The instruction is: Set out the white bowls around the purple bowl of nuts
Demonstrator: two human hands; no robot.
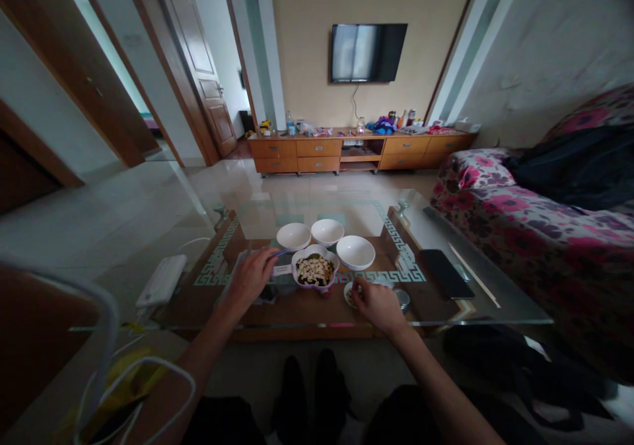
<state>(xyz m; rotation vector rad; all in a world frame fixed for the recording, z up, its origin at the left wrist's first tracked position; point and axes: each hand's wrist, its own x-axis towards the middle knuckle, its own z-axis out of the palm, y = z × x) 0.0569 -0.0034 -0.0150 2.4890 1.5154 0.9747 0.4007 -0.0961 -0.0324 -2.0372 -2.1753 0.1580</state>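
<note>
Glass counter (347, 201) in front of me, flowery sofa (520, 214) off its right edge. Mid-counter, near the front edge, sits the purple bowl (316, 270) of mixed dark and pale bits, with three empty white bowls (355, 252) in an arc just behind it. A black phone (446, 273) lies toward the right edge. My left hand (252, 276) is just left of the purple bowl, fingers curled round a thin bluish handle (281, 253) — can't tell which utensil. My right hand (377, 303) has its fingertips pressed together over a small dish (349, 293) by the front edge — whatever they pinch is too small to tell.
</note>
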